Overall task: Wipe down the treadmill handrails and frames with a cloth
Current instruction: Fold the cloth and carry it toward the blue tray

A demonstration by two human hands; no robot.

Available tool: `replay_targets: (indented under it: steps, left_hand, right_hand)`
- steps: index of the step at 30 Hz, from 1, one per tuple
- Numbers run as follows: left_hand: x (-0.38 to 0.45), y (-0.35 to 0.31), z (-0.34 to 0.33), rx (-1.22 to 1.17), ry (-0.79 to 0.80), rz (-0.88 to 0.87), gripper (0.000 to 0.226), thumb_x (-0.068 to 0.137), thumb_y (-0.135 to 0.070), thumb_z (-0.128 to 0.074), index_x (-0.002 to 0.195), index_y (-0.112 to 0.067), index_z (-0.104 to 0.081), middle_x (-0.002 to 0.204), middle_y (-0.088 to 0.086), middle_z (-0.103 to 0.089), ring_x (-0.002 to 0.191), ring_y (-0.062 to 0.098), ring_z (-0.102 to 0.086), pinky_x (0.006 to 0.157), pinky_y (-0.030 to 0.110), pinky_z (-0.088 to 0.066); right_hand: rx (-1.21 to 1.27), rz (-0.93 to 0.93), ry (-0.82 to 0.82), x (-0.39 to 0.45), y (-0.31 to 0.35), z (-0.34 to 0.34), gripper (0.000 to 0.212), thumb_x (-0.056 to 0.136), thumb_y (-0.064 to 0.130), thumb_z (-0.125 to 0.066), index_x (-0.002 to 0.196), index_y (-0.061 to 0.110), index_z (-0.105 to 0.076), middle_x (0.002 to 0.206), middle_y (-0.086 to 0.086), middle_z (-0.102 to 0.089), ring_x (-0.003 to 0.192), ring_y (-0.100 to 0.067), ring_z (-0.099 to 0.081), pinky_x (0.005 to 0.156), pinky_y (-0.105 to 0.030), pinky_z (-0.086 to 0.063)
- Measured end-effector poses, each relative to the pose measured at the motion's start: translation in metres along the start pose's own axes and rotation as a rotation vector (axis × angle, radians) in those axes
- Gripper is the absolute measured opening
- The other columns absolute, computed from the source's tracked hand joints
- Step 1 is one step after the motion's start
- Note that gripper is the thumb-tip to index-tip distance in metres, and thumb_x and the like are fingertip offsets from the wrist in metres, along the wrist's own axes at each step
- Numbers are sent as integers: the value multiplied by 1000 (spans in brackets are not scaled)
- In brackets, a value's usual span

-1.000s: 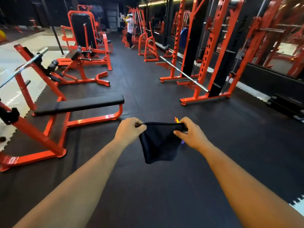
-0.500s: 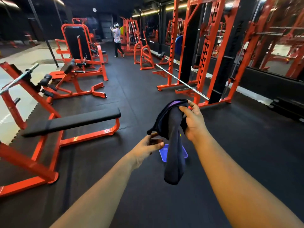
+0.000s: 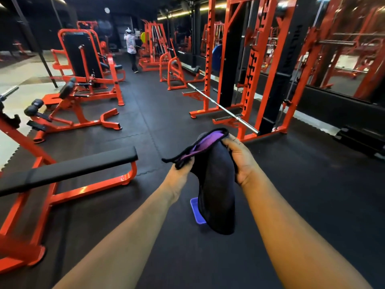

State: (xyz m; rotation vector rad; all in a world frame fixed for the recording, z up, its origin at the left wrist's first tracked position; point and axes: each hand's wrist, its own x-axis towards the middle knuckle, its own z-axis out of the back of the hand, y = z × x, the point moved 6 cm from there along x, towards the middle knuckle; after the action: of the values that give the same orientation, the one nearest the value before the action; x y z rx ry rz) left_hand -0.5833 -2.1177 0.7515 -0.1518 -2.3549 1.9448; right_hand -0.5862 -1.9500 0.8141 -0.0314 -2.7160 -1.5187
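Both hands hold a dark cloth (image 3: 215, 184) with a purple inner side in front of me, above the black rubber floor. My left hand (image 3: 180, 174) pinches a black-edged corner of it at the left. My right hand (image 3: 239, 161) grips the upper fold, and the rest of the cloth hangs down between my forearms. No treadmill shows in this view.
A small blue tray (image 3: 195, 211) lies on the floor under the cloth. An orange flat bench (image 3: 68, 170) stands at the left, an orange power rack (image 3: 250, 80) with a barbell (image 3: 223, 107) at the right. A person (image 3: 131, 49) stands far down the aisle.
The cloth, first stretched flat between both hands, was turned over so its purple side shows. My left hand rose and took hold of a corner. The view moved forward.
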Motion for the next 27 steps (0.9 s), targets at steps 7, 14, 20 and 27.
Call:
replay_targets:
  steps: [7,14,20,27]
  left_hand:
    - [82,-7,16,-106,-3,123,30,100,-45,-62,111,-19,-73,107,2,-80,100,22,-76,76,32,-60]
    - [172,28,56,-29,127,369,41,92,-45,-74,112,-9,-71,107,13,-78,99,28,-76,91,44,-60]
    - [245,103,134,400,264,465,70,69,-48,-92,123,-13,-63,117,8,-75,104,22,-73,89,50,-62]
    - [301,114,144,496,252,377,98,73,-36,-92,149,-34,-30,137,4,-47,128,24,-50,112,43,-45]
  right_hand:
    - [-90,-77,-219,80,-10,45,43,98,33,-67,134,11,-62,114,-11,-76,110,-29,-71,85,-38,-61]
    - [-512,-438,-97,113,-132,70,38,93,27,-75,127,13,-66,119,-13,-75,106,-32,-74,93,-58,-58]
    - [-586,-256,-482,169,-155,84,40,90,19,-78,123,8,-59,116,-14,-73,95,-21,-72,72,-40,-61]
    - [-715,-248,-560,212,-178,106,56,83,18,-85,124,17,-47,116,2,-56,100,-6,-57,88,-29,-51]
